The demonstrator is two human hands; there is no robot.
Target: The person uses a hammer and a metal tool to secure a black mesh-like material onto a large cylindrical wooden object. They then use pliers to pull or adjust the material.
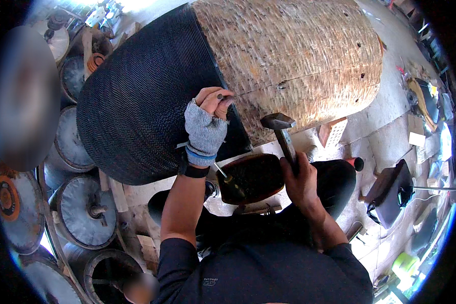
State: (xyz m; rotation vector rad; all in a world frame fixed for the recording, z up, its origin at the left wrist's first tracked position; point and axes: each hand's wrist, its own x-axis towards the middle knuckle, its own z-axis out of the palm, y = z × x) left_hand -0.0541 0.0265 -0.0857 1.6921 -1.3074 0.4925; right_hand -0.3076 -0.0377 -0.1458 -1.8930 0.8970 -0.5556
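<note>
A large barrel-shaped drum fills the upper middle. Its right part is pale, rough-chipped wood (294,55) with a few dark holes; the left part wears a black, finely ridged covering (142,101). My left hand (207,121), in a grey fingerless glove, closes on a short metal rod (220,96) at the seam between the two. The rod's far end is hidden by my fingers. My right hand (303,180) grips the handle of a hammer (278,121), its head raised over the wood's near side, right of my left hand.
Between my knees sits a dark shallow tray (268,185) with a screwdriver-like tool (230,179) in it. Round metal drums (88,207) crowd the left. A perforated brick (332,133) stands by the drum, and a dark box (388,195) lies at right.
</note>
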